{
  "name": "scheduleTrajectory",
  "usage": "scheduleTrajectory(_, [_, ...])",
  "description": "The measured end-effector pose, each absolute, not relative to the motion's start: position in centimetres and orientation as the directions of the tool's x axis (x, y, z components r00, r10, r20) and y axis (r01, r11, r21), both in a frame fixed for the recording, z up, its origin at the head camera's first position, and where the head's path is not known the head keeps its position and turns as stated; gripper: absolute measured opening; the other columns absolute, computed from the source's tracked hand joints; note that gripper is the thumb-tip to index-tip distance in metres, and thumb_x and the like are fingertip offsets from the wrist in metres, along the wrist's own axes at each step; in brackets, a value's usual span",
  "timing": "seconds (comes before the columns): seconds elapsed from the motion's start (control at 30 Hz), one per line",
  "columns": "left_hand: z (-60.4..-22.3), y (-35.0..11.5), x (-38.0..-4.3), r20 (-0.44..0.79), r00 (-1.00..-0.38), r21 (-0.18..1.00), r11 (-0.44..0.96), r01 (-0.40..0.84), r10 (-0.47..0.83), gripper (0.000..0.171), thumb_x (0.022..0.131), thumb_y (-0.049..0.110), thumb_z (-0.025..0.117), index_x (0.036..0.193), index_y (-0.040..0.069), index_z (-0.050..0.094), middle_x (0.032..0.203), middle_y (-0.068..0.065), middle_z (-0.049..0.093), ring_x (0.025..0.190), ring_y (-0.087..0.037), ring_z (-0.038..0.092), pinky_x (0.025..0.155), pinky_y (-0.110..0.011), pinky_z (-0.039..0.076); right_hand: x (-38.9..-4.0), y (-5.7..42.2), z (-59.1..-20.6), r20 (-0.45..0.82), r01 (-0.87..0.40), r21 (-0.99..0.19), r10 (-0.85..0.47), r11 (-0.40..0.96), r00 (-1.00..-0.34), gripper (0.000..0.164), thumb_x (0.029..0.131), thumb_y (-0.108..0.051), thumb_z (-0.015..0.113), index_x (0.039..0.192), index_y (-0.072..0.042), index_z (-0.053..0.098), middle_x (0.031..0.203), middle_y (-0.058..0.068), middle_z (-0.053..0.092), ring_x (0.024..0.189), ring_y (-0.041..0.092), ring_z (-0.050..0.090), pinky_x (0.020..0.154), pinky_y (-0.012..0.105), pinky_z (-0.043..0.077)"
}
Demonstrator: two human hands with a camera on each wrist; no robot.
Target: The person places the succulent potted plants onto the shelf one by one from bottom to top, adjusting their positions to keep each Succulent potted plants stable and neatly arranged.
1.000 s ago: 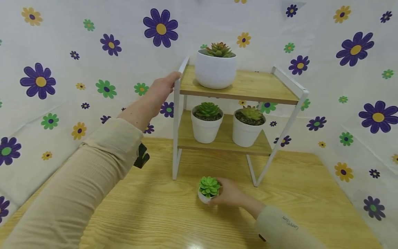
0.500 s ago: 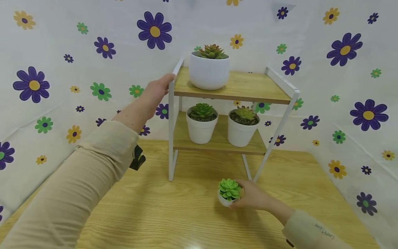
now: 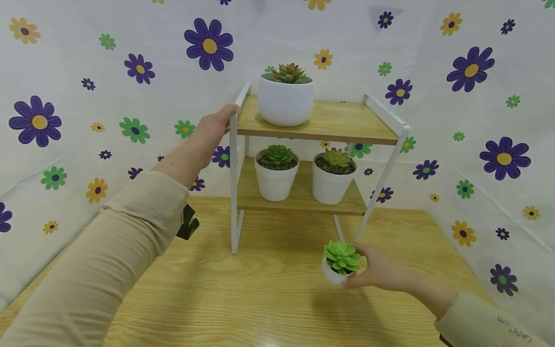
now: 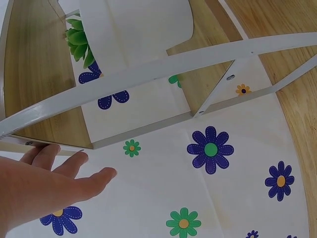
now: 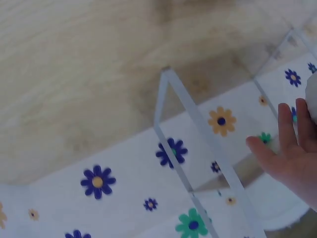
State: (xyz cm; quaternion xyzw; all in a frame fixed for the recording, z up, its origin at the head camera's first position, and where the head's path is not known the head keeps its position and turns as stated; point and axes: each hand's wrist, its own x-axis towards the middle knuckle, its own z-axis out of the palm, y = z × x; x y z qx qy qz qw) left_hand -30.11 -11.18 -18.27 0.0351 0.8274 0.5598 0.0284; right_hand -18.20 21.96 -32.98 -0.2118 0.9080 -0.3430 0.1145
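Observation:
In the head view my left hand (image 3: 210,132) holds the top left corner of a two-tier shelf rack (image 3: 351,118) with white metal frames and wooden boards. Several of its fingers (image 4: 74,163) show at the frame in the left wrist view. My right hand (image 3: 379,270) grips a small potted succulent (image 3: 341,259) by its white pot, above the wooden table in front of the rack's right leg. In the right wrist view, only a sliver of that pot shows past my fingers (image 5: 286,126).
A round white pot (image 3: 285,102) with a reddish-green succulent stands on the upper board. Two white pots, a left one (image 3: 276,183) and a right one (image 3: 331,185), share the lower board. The wooden table (image 3: 243,299) meets a flower-print cloth backdrop (image 3: 169,29) behind.
My right hand has carried the small succulent rightward from in front of the rack's middle to its right leg. The left hand stays on the rack; the head view shifts slightly.

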Motion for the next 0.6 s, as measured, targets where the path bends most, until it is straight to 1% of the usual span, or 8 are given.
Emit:
scheduleTrajectory(0.1, [-18.2,-11.1,-30.2,-0.006,-0.996,0.929,0.369,0.028,0.089,0.066,0.090,0.060,0.030,0.146,0.026,0.031,0.159,0.001,0.013,0.146,-0.028,0.007,0.112,-0.063,0.003,-17.8,22.5,-31.0,-0.059,-0.297,-0.669,-0.447,0.681,-0.893,0.074,0.072,-0.030,0.078,0.131,0.001,0.047,0.125,0.017,0.058,0.116,0.037,0.052,0.094,0.058,0.042])
scheduleTrajectory(0.2, [-18.3,-11.2,-30.2,-0.002,-0.996,0.927,0.373,0.032,0.090,0.065,0.091,0.059,0.030,0.146,0.025,0.032,0.158,0.001,0.014,0.146,-0.027,0.008,0.113,-0.061,0.003,-17.6,22.9,-28.9,-0.092,-0.259,-0.673,-0.426,0.693,-0.900,0.075,0.075,-0.031,0.076,0.134,0.002,0.043,0.127,0.016,0.056,0.117,0.033,0.052,0.095,0.056,0.043])
scheduleTrajectory(0.27, [-18.4,-11.2,-30.2,0.007,-0.995,0.927,0.374,0.042,0.096,0.066,0.091,0.059,0.029,0.146,0.023,0.032,0.158,0.001,0.014,0.146,-0.027,0.009,0.113,-0.061,0.003,-17.6,23.2,-27.6,-0.079,-0.267,-0.670,-0.424,0.693,-0.902,0.072,0.075,-0.031,0.075,0.132,0.001,0.045,0.124,0.014,0.058,0.115,0.031,0.053,0.094,0.054,0.044])
scheduleTrajectory(0.37, [-18.3,-11.2,-30.2,0.021,-0.994,0.928,0.367,0.058,0.103,0.067,0.091,0.059,0.029,0.146,0.022,0.032,0.158,0.001,0.014,0.146,-0.027,0.009,0.114,-0.060,0.002,-17.6,23.5,-25.7,-0.040,-0.278,-0.632,-0.389,0.723,-0.920,0.074,0.075,-0.032,0.075,0.135,-0.001,0.044,0.128,0.017,0.056,0.118,0.036,0.053,0.094,0.055,0.043])
scheduleTrajectory(0.43, [-18.3,-11.1,-30.2,0.019,-0.994,0.930,0.364,0.057,0.106,0.067,0.091,0.060,0.029,0.147,0.022,0.031,0.158,0.001,0.014,0.146,-0.027,0.010,0.114,-0.059,0.002,-17.8,23.6,-24.4,-0.010,-0.290,-0.624,-0.378,0.726,-0.926,0.072,0.076,-0.031,0.075,0.134,-0.002,0.044,0.129,0.018,0.056,0.119,0.040,0.052,0.095,0.057,0.043])
scheduleTrajectory(0.5, [-18.2,-11.0,-30.2,0.010,-0.995,0.930,0.365,0.047,0.104,0.067,0.091,0.060,0.029,0.147,0.023,0.031,0.159,0.002,0.013,0.146,-0.027,0.009,0.114,-0.060,0.002,-18.0,23.8,-23.0,0.001,-0.279,-0.601,-0.348,0.749,-0.937,0.074,0.077,-0.031,0.074,0.137,-0.002,0.040,0.131,0.019,0.055,0.120,0.040,0.052,0.094,0.056,0.044])
scheduleTrajectory(0.6, [-18.1,-11.0,-30.2,-0.003,-0.995,0.928,0.372,0.034,0.097,0.067,0.091,0.060,0.028,0.147,0.025,0.029,0.159,0.002,0.013,0.147,-0.027,0.008,0.113,-0.061,0.003,-18.7,24.0,-21.0,0.028,-0.278,-0.605,-0.329,0.746,-0.944,0.070,0.080,-0.027,0.072,0.136,-0.001,0.040,0.127,0.019,0.056,0.117,0.038,0.055,0.093,0.053,0.046])
